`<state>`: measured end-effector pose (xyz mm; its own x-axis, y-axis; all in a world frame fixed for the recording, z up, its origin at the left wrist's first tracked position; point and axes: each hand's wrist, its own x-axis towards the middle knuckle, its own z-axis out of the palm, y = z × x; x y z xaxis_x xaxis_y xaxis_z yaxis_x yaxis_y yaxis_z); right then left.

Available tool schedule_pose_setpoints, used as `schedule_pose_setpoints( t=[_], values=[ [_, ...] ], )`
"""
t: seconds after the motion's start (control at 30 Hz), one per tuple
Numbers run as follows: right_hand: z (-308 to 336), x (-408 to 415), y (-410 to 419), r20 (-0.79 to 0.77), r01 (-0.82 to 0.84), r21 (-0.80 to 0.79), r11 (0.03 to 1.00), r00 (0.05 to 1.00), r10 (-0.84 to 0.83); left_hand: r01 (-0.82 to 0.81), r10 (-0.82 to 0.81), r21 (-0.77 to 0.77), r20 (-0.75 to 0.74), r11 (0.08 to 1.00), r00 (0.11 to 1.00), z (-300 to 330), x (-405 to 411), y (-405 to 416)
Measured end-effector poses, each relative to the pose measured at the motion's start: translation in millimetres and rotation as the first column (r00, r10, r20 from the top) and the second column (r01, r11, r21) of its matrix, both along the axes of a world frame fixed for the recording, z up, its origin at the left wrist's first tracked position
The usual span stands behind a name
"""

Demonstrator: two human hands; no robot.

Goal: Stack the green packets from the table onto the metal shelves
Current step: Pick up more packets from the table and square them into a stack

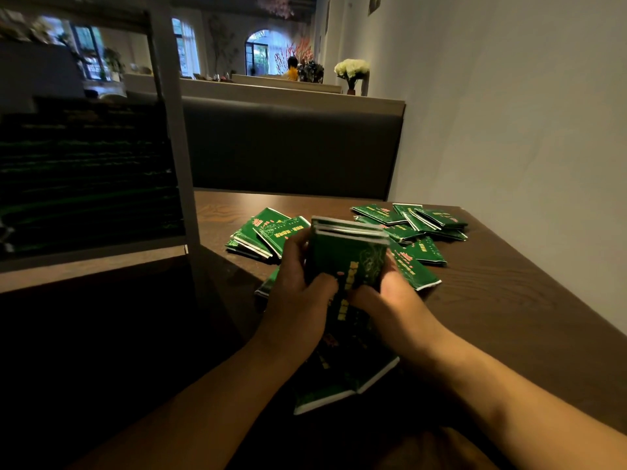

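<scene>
A long, dim room runs back to arched windows [259, 50], with a pale wall [509, 113] along the table's right edge and a dark padded bench back [291, 147] across its far edge. White flowers [352, 70] stand on the ledge above that bench, and a person in yellow [291, 71] sits far off. At the left rises the metal shelf unit [176, 130], its grey upright post meeting the table's left side; behind the post, rows of green packets already stacked [84, 184] fill the shelf, lying flat in dark layers. The table [509, 300] is dark brown wood with a visible grain. Loose green packets lie on it in heaps — one pile near the far right corner [412, 220], another toward the far left by the post [261, 237], and a few at the near edge under the forearms [342, 391]. Above the middle of the table both hands hold a small bundle of packets [349, 252] upright on edge — the left hand [298, 293] is curled round its left side with thumb on the front face, and the right hand [397, 300] grips its right side the same way.
</scene>
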<state>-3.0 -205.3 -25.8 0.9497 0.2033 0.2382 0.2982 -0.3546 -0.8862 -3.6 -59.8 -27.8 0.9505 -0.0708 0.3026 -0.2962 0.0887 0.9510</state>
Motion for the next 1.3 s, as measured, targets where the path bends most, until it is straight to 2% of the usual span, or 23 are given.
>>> schedule_pose_setpoints(
  t=[0.1,0.17,0.3,0.4,0.47,0.57,0.63,0.73,0.87,1.0,1.07,1.13,1.2,1.3],
  values=[
    [-5.1,3.1,0.8,-0.090,0.019,-0.129,0.991,0.996,-0.030,-0.010,0.011,0.021,-0.046,1.000,0.999,-2.3,1.0,-2.9],
    [-2.7,1.4,-0.6,-0.077,0.016,-0.164,0.986,0.997,-0.029,-0.016,0.017,0.023,-0.078,1.000,0.997,-1.1,1.0,-2.7],
    [1.9,-1.3,-4.0,-0.020,-0.052,0.085,0.995,0.998,0.054,-0.052,0.049,-0.021,-0.107,0.998,0.993,2.9,3.3,-2.4],
    [6.2,4.0,-7.5,-0.019,0.013,0.278,0.960,1.000,-0.008,-0.111,0.092,-0.125,-0.148,0.986,0.985,5.8,6.9,0.9],
    [14.8,6.3,-7.5,0.026,0.059,0.304,0.951,0.997,-0.071,-0.104,0.069,-0.177,-0.199,0.979,0.978,8.8,7.7,4.1],
    [28.2,6.0,-4.5,0.097,0.150,0.134,0.980,0.982,-0.163,-0.089,0.022,-0.238,-0.274,0.967,0.962,12.7,8.4,5.5],
    [37.3,-1.9,-0.7,0.062,0.179,0.097,0.979,0.981,-0.185,-0.073,-0.014,-0.277,-0.299,0.958,0.954,22.3,3.1,7.9],
    [51.4,-19.2,4.6,-0.014,0.163,0.095,0.982,0.987,-0.162,-0.042,-0.084,-0.331,-0.358,0.943,0.930,38.1,-10.8,11.4],
    [75.2,-39.2,8.7,0.069,0.166,0.022,0.986,0.984,-0.167,-0.064,-0.117,-0.377,-0.438,0.924,0.891,57.0,-31.1,15.1],
    [108.7,-53.0,15.7,0.047,0.130,-0.026,0.991,0.991,-0.129,-0.117,-0.092,-0.412,-0.454,0.903,0.886,78.3,-48.0,16.5],
    [123.3,-60.6,19.5,0.115,0.146,-0.165,0.975,0.985,-0.128,-0.134,-0.091,-0.416,-0.479,0.899,0.873,90.5,-65.3,18.4],
    [137.1,-68.1,29.3,0.301,0.226,-0.411,0.883,0.948,-0.103,-0.140,-0.100,-0.443,-0.476,0.885,0.874,104.1,-79.9,24.2],
    [146.4,-80.4,44.5,0.430,0.320,-0.602,0.731,0.902,-0.040,-0.182,-0.074,-0.468,-0.477,0.865,0.876,115.4,-90.5,31.0],
    [156.6,-106.1,77.0,0.559,0.409,-0.717,0.565,0.821,0.116,-0.251,0.019,-0.473,-0.443,0.845,0.897,136.8,-102.8,49.6]
  ],
)
